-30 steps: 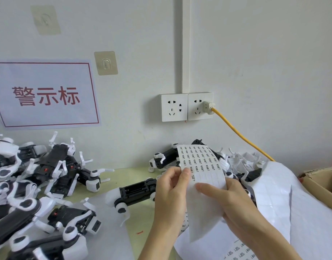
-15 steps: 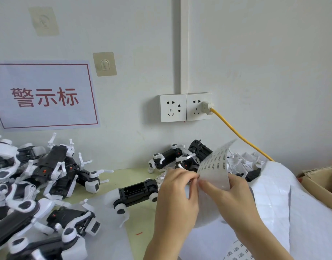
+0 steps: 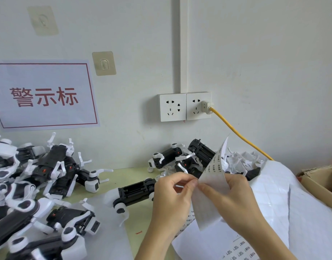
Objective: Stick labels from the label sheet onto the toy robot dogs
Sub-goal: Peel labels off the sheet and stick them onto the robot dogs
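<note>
Against one second ago: label sheet (image 3: 212,177) no longer flat and face-on but swung edge-on, printed side turned toward nine o'clock, blank backing toward the camera; top corner tipped up toward one o'clock, crossing the yellow cable (image 3: 236,132). Half a second ago already turning — now folded further over. Left hand (image 3: 172,199) shifted from gripping the sheet's left margin to picking at its near edge. Wall, sign and dogs unmoved.

Largest first: white wall, with a red-lettered sign (image 3: 43,94) at ten o'clock and a double socket (image 3: 185,106) at twelve. Pale green table (image 3: 140,218) below. Heap of used backing sheets (image 3: 293,203) at four o'clock, a cardboard box (image 3: 323,177) at three. Pile of black-and-white toy robot dogs (image 3: 39,175) at nine o'clock, a second cluster (image 3: 180,158) at twelve behind the sheet, and one lone dog (image 3: 133,192) lying belly-up just at nine o'clock of the left hand.

Right hand (image 3: 234,199) palm down, thumb and fingers curled around the sheet's lower part, holding it upright. Left hand raised from six o'clock, fingers bent, thumb and forefinger pinched together at the sheet's edge where it meets the right thumb — whether a single label is already between them, cannot tell.
</note>
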Available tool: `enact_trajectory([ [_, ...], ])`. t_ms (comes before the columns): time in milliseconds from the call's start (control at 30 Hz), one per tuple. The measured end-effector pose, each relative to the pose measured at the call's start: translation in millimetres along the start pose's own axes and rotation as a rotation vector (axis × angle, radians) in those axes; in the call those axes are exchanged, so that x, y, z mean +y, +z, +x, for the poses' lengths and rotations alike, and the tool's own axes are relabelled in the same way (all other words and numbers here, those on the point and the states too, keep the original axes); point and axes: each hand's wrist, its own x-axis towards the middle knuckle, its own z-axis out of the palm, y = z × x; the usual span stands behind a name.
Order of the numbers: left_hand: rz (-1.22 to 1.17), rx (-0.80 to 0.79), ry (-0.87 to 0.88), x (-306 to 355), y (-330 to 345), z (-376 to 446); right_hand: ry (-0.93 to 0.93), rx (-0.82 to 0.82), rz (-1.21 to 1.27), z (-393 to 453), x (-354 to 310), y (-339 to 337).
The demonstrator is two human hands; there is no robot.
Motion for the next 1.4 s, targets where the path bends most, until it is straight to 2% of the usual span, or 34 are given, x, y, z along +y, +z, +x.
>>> enact_trajectory([
  [433,-0.056,-0.024,-0.052,-2.1,2.1,-1.0,0.03,-0.031,0.007,2.4,2.3,-6.3],
  [700,-0.064,0.1,-0.048,-3.0,1.7,0.0,0.096,-0.022,0.07,4.4,4.5,-10.7],
  [900,-0.105,0.004,-0.014,0.0,0.3,-2.5,0.058,-0.034,0.063,4.4,5.2,-9.0],
  [1233,-0.063,-0.011,-0.046,-0.7,0.3,-0.3,0.039,-0.025,-0.021,7.4,12.5,-11.9],
  [1400,-0.022,0.011,-0.008,-2.3,1.4,-0.9,0.045,-0.036,-0.038,8.3,14.8,-13.1],
])
